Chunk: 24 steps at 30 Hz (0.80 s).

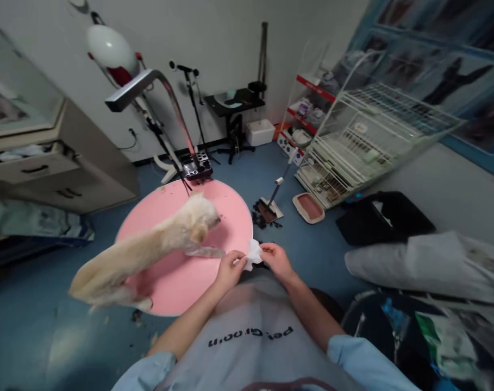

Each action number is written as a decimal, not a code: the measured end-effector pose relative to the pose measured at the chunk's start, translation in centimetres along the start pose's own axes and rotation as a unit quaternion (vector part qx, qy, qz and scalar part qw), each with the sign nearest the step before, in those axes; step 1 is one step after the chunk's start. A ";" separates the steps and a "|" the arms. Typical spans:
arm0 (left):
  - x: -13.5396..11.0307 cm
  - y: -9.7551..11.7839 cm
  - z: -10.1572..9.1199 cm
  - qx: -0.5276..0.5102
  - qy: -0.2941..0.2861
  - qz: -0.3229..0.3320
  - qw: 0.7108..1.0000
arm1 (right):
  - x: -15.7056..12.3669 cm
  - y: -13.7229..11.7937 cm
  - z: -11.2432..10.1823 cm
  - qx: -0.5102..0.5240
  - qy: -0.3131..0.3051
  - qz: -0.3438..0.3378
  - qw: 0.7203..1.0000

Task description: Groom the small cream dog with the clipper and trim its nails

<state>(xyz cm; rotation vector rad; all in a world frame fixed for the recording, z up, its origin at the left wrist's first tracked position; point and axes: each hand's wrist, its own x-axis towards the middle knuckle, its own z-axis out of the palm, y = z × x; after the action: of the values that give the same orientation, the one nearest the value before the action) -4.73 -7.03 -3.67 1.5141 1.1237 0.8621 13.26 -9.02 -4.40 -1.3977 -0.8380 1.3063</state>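
Note:
A small white tissue-like sheet (254,254) is stretched between my two hands at the near right edge of the round pink table (234,217). My left hand (231,266) pinches its left side between thumb and fingers. On the other side, my right hand (277,259) grips it with the fingertips. A cream-coloured dog (149,244) stands on the table to the left, its head turned to the right and one front paw stretched close to my left hand. The dog's hindquarters reach over the table's left edge.
A bent metal grooming arm (169,92) rises behind the table, with a tool holder (198,165) at its base. A dustpan (271,209) and dark hair clippings lie on the floor to the right. Beyond stand a litter tray (309,208) and a white wire cage (352,146).

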 end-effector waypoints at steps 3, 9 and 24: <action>2.1 -0.2 -0.2 -0.062 0.057 -0.092 0.992 | 3.8 -0.3 -0.3 -0.018 -0.025 -0.022 0.999; 8.2 0.7 0.3 -0.199 0.063 -0.205 0.956 | 10.7 -3.8 -0.9 -0.311 -0.235 -0.312 0.866; 15.0 -0.3 -0.7 -0.161 0.251 -0.258 0.919 | 22.9 0.0 4.0 -0.015 -0.440 0.134 0.888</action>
<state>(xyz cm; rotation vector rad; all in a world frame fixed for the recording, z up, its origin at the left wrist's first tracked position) -0.85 7.49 -4.14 0.6778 1.5690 1.0215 13.31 13.42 -10.37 -0.9171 -1.2759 2.2121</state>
